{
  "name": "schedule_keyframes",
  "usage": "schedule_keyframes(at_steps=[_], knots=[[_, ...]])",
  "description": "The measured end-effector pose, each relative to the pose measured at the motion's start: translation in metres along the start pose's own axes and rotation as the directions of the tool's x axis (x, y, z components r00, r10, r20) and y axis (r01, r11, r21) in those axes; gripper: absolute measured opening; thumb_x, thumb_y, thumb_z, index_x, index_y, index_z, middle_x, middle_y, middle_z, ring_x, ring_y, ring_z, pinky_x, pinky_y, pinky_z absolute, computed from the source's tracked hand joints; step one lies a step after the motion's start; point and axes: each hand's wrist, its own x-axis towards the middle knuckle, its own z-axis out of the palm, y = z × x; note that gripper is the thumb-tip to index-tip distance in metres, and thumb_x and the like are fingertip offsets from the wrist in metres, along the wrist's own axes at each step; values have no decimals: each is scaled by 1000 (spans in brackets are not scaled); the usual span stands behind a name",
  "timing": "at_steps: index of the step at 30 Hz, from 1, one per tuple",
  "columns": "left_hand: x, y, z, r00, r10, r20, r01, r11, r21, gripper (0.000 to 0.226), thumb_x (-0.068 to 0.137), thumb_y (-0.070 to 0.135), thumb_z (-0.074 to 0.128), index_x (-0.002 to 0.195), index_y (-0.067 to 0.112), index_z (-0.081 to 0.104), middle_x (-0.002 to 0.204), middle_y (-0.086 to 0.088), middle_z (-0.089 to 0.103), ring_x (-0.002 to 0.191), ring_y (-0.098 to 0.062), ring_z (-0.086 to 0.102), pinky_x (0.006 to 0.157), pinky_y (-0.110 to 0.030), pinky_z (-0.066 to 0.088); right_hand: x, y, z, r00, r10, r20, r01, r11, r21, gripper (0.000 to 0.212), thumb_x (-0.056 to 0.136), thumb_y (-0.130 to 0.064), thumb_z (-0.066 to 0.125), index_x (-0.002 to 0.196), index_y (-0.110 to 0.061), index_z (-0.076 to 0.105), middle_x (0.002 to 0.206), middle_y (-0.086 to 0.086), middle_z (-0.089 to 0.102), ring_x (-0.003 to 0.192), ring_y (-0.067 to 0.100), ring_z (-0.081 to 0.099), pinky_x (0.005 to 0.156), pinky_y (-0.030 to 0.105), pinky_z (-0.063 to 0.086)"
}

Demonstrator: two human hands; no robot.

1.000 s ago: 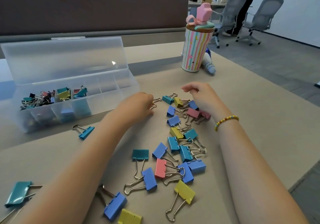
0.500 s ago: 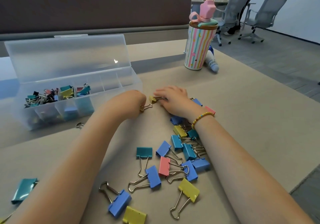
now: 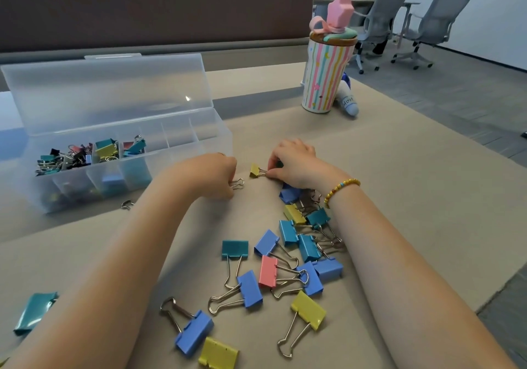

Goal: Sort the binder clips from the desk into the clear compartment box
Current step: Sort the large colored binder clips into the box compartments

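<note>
Beside the clear box [image 3: 182, 140], right-hand fingers [image 3: 272, 166] pinch a yellow clip [image 3: 254, 170].

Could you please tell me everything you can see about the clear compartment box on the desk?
The clear compartment box is a long, translucent, plastic-looking case standing on the desk at the left, beyond the left hand, with nothing seen touching it but the desk. Its hinged lid stands open and tilted back, a latch tab on its top edge. Dividers split the tray into a row of compartments. The left ones hold mixed binder clips in teal, yellow, black and pink; the right ones look empty.
</note>
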Motion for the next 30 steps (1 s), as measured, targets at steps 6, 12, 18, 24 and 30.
schedule_keyframes(at_steps=[6,12,18,24,30], knots=[[1,4,2,998,-25,52,26,999,-32,20,87,31,52,92,15,39,80,3,43,83,-21,43,70,-28,34,-3,-3,1,1000,-16,10,17,986,-164,27,95,-30,46,118,-18,57,126,5,45,122,25,34,110,40,17],[6,0,4,1000,20,20,-18,998,-61,17,91,29,52,83,17,42,84,0,47,81,-20,44,67,-27,32,-12,2,-5,997,20,-75,-5,981,194,11,95,-28,48,101,-20,54,110,0,52,110,19,44,98,34,32],[-1,-5,-12,997,70,-40,-79,940,-333,18,92,20,55,76,18,46,76,3,62,66,-8,61,54,-19,43,-13,-8,-17,967,73,-243,117,723,681,3,95,-14,50,93,-15,52,78,-5,61,76,7,60,70,14,48],[-33,-63,-46,917,-154,-368,-99,806,-584,8,94,19,52,100,15,54,90,-3,63,77,-16,62,69,-25,50,15,-57,-35,953,30,-301,222,605,765,11,94,-6,51,99,-1,60,73,-1,59,65,3,56,60,7,48],[-42,-115,-34,684,-476,-553,-76,708,-703,21,94,23,51,104,8,62,91,-5,58,78,-15,52,68,-25,43,44,-125,-34,967,-21,-256,220,581,783,17,97,-16,47,104,-8,61,85,-1,58,71,4,52,63,10,45]])
